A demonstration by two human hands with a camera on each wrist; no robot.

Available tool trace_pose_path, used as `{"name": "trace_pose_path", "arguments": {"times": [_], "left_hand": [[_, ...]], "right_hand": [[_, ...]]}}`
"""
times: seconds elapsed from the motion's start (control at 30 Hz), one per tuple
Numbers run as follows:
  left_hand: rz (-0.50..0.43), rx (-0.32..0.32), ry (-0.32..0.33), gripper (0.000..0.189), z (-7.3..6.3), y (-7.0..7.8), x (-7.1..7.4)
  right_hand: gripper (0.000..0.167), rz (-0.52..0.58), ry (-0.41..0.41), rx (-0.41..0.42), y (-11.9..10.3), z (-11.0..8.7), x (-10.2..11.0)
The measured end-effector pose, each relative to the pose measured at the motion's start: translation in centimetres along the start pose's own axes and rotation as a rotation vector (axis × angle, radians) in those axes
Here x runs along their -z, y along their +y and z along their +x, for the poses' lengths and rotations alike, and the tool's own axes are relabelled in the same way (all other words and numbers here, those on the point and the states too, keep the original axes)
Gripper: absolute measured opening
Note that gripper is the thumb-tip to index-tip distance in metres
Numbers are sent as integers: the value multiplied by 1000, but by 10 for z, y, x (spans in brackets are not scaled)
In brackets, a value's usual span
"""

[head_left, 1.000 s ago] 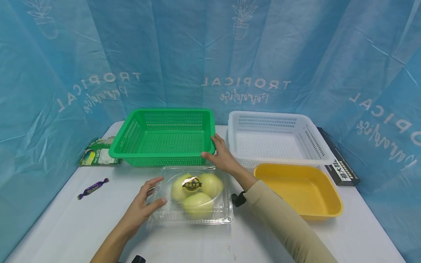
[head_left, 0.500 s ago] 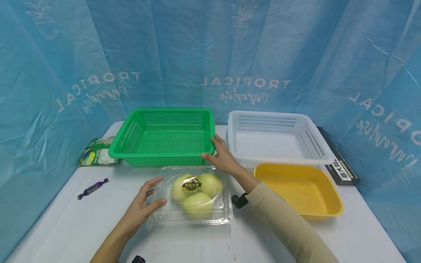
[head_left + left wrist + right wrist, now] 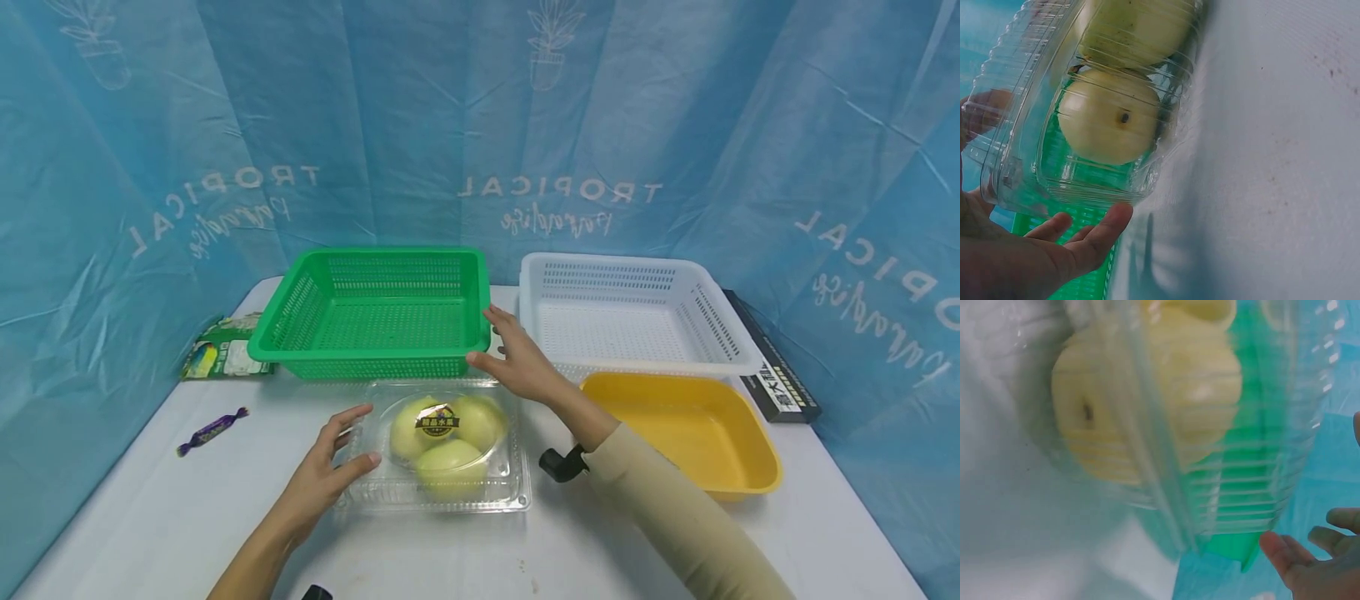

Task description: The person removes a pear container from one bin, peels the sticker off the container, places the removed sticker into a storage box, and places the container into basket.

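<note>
A clear plastic clamshell box (image 3: 397, 493) with several pale yellow-green round fruits (image 3: 452, 463), pear- or apple-like, sits at the middle of the table. Its lid carries a dark gold label (image 3: 437, 421). My left hand (image 3: 318, 475) is at the box's left side, fingers and thumb spread; in the left wrist view the fingertips (image 3: 1119, 214) lie right at the box's end. Beyond the box's back right corner is my right hand (image 3: 521, 367), thumb and fingers apart, close to the front right corner of the green basket (image 3: 367, 367). It holds nothing.
A white basket (image 3: 645, 367) stands at the back right, with a yellow tub (image 3: 675, 433) before it and a black box (image 3: 776, 383) beside it. On the left are a green snack packet (image 3: 225, 350) and a purple-wrapped candy (image 3: 213, 430). A blue curtain (image 3: 405, 125) closes the back.
My right hand has moved slightly right and off the green basket's corner, which its thumb and fingers overlapped before. The left hand, box and baskets stay as they were.
</note>
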State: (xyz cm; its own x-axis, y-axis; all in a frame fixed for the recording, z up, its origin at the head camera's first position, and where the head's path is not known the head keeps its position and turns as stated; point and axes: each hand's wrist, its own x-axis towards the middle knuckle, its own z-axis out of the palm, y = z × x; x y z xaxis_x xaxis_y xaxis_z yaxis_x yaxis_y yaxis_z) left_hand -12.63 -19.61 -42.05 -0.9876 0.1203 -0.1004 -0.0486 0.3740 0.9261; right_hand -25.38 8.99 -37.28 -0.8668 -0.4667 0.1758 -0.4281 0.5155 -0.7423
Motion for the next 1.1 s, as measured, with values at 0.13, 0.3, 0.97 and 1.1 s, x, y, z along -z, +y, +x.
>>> {"name": "trace_pose_path", "arguments": {"times": [0.13,0.3,0.97,1.1], "left_hand": [[-1,-3,1,64,0,0,0],[-1,-5,3,64,0,-1,0],[3,11,4,65,0,0,-1],[1,17,3,65,0,1,0]], "right_hand": [[77,-20,-8,3,-8,-3,2],[76,-40,-35,5,-18,-6,1],[70,-61,-240,145,-32,-3,-14],[71,-73,-273,137,-35,-4,-17]]}}
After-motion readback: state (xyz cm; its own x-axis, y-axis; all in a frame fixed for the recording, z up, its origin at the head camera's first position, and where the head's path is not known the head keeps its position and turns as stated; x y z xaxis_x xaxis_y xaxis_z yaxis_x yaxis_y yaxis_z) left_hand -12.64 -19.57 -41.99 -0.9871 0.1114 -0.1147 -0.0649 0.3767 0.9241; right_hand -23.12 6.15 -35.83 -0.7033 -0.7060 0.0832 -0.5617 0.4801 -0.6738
